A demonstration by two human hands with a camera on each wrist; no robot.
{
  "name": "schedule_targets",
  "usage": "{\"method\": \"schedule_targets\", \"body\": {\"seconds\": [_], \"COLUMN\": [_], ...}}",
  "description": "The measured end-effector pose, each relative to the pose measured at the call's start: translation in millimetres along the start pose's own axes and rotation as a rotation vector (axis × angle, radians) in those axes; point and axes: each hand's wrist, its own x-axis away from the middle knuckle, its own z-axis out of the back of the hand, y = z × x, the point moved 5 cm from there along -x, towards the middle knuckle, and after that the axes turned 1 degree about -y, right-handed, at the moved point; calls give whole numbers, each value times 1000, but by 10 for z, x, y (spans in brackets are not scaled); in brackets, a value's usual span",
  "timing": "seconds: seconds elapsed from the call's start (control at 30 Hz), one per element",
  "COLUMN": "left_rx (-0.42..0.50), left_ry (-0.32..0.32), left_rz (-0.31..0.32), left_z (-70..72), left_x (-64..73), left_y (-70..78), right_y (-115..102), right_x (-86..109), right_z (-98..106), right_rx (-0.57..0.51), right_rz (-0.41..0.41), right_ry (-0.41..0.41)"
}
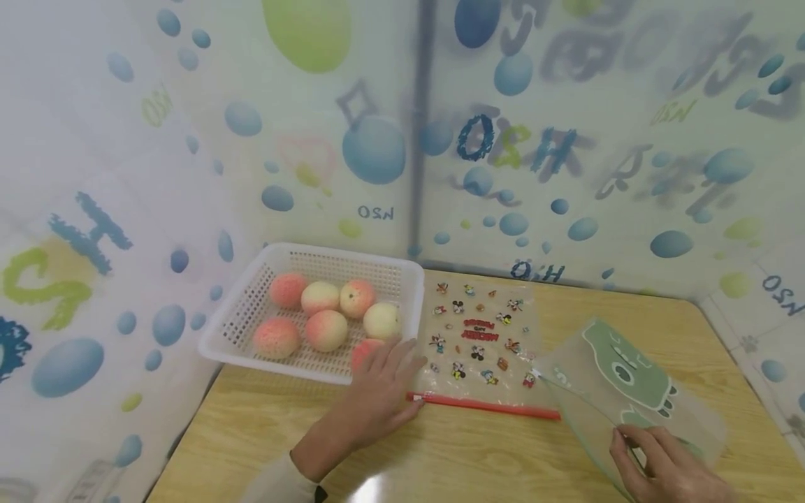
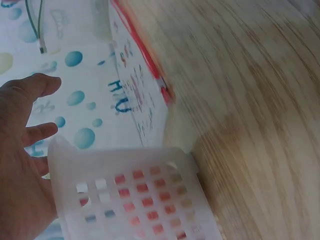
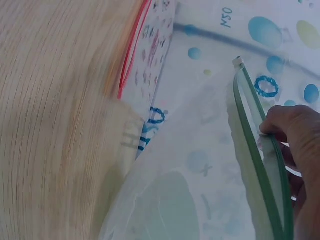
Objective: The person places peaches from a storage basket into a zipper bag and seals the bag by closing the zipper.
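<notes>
My right hand [image 1: 666, 464] pinches one edge of the mouth of a clear zip bag [image 1: 641, 370] printed with a green dinosaur. In the right wrist view the bag's green zip edges [image 3: 254, 142] stand apart, with thumb and fingers on one of them. My left hand [image 1: 374, 395] reaches over the near right corner of a white plastic basket [image 1: 411, 307], its fingers loosely spread. Just beyond its fingertips a peach [image 1: 363, 353] lies in the basket, partly covered by the hand. In the left wrist view the fingers are at the basket's rim [image 2: 115, 152].
Several more pink and yellow peaches [image 1: 327, 330] lie in the basket. A flat clear bag [image 1: 465, 349] with cartoon prints and a red zip strip [image 1: 490, 405] lies between the basket and the dinosaur bag. A patterned curtain [image 1: 377, 230] closes off the back of the wooden table [image 1: 478, 454].
</notes>
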Motion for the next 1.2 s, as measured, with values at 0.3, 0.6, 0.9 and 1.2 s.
{"method": "schedule_targets", "body": {"seconds": [0.3,0.6,0.9,1.2], "left_rx": [-43,-75,-80,-71], "left_ry": [-10,-38,17,-75], "left_rz": [-88,-198,-320,-260], "left_z": [-14,-65,-238,-389], "left_x": [-213,-426,-499,-592], "left_y": [333,698,1023,1050], "right_y": [-183,-324,-365,-406], "right_x": [-239,-276,-123,-134], "right_z": [-70,-193,-356,-376], "right_rx": [-36,-23,-34,-78], "right_rz": [-217,-230,-263,-254], "right_ry": [225,205,119,66]}}
